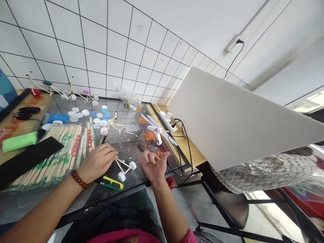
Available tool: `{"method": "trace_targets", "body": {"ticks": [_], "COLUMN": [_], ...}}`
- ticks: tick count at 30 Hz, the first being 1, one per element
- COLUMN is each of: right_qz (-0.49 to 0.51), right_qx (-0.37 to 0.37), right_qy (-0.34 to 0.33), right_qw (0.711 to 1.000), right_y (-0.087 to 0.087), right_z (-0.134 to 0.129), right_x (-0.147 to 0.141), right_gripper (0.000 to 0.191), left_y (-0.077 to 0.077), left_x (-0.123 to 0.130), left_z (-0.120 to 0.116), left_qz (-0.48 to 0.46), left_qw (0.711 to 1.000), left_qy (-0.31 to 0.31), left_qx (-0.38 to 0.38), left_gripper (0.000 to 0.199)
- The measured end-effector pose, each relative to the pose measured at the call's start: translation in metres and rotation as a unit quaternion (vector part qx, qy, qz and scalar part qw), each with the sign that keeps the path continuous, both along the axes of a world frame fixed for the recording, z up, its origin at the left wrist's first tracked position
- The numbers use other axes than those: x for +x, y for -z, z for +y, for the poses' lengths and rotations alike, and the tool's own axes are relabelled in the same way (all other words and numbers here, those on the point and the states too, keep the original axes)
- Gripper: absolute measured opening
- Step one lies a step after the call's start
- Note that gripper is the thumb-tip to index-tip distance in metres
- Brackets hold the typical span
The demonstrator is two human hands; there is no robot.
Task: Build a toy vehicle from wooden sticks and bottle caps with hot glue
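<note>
My left hand (98,162), with a dark red bead bracelet on the wrist, is closed at the top end of a small frame of wooden sticks (123,162). Two white bottle caps sit like wheels at the frame's lower right end. To its right is my right hand (155,165), palm up with curled fingers and the thumb out; whether it holds anything is hidden. Just below the frame lies a yellow and green cutter (112,183). Beyond my right hand, a white glue gun (156,132) rests on the table among clear glue sticks.
Packs of wrapped chopsticks (60,152) cover the left of the table, beside a black strip (30,160) and a green roll (20,141). White and blue caps (85,112) lie behind. A power strip (167,121) and a large pale board (227,118) stand at the right.
</note>
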State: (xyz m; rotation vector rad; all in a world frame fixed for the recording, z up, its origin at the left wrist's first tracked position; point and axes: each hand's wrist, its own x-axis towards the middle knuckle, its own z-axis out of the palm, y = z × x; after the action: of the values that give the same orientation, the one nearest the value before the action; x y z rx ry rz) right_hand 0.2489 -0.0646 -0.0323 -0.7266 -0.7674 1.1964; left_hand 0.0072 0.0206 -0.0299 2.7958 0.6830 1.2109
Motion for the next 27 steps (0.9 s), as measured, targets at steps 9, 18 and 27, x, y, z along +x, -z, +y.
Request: {"method": "trace_targets", "body": {"ticks": [9,18,27], "right_qz": [0.121,-0.316,-0.514], "right_qx": [-0.005,0.08,0.146], "right_qy": [-0.198,-0.01,-0.025], "right_qw": [0.973,0.946,0.845], "right_y": [-0.025,-0.008,0.002], "right_z": [0.025,0.068,0.059], "right_x": [-0.006,-0.011,-0.018], "right_gripper": [0.076,0.067,0.063], "left_y": [0.009,0.01,0.01], "left_x": [-0.002,0.001,-0.001], "left_z": [0.007,-0.004,-0.004], "left_qz": [0.003,0.111,0.136], "left_qw": [1.0,0.989,0.981], "left_qy": [-0.024,0.043,0.073], "left_qx": [0.003,-0.089,-0.122], "left_gripper": [0.022,0.036,0.03]}}
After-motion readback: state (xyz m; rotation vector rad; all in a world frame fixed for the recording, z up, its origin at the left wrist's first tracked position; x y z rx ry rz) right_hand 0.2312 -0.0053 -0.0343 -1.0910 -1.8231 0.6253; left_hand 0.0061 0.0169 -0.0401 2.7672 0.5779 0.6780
